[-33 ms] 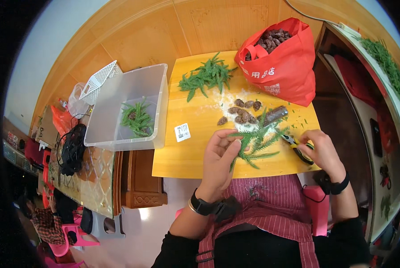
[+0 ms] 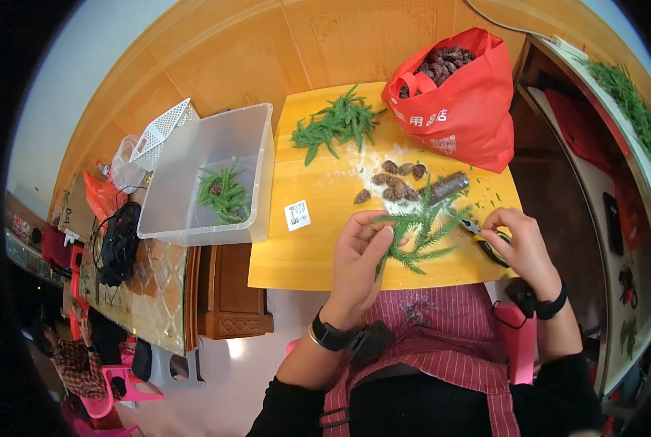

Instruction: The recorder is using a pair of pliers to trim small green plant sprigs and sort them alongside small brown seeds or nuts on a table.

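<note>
My left hand point(image 2: 358, 255) is closed around the stems of a bunch of green artificial fir sprigs point(image 2: 420, 240), whose needles fan out to the right over the yellow table point(image 2: 303, 258). To the right, my right hand point(image 2: 522, 244) has its thumb and forefinger pinched together; whatever may be between them is too small to make out. Under those fingers, pliers point(image 2: 494, 251) with black and yellow handles lie on the table, jaws toward the sprigs. Beyond the sprigs are several brown pinecones point(image 2: 394, 191) and a dark brown cylinder point(image 2: 449, 187), with white powder scattered about.
A red bag point(image 2: 456, 120) full of pinecones stands at the back right. More green sprigs point(image 2: 336, 124) lie at the back. At left, a clear plastic bin point(image 2: 260, 178) holds a sprig cluster with a pinecone. A white label point(image 2: 297, 215) lies on the table.
My right hand has shifted slightly up and left, while the pliers stay in place. The sprigs in my left hand have moved a little.
</note>
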`<state>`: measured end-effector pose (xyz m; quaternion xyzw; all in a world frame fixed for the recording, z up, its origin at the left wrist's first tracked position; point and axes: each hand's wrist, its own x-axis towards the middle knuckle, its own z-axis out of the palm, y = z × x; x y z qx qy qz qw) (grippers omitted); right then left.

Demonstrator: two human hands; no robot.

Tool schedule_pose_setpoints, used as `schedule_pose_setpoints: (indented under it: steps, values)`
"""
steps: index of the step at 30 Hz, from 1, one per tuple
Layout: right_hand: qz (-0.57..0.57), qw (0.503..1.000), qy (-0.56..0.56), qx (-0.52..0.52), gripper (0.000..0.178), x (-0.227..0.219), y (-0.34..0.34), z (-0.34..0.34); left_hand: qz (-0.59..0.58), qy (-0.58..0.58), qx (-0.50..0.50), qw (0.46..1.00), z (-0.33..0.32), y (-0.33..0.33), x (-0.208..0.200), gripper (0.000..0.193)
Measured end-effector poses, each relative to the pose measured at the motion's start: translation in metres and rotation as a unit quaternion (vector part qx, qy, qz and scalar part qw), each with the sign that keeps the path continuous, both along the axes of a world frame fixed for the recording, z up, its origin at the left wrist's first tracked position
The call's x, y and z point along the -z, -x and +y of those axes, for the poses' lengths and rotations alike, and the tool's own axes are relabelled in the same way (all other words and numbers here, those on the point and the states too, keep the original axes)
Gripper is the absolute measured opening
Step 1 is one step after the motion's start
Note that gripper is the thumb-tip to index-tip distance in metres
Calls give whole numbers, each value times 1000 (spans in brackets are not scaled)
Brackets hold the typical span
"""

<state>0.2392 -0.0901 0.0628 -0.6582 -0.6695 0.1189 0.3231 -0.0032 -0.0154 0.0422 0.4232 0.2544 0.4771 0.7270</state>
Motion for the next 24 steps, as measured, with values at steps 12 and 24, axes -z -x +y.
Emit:
schedule_pose_setpoints:
  steps: [12, 24]
  values:
    - [201, 971, -86, -93, 45, 16, 80, 31, -196, 151, 75, 966, -5, -10, 0, 34]
    - [635, 742, 122, -176, 34, 42, 56, 29, 127, -40, 54, 990, 6, -8, 16, 38]
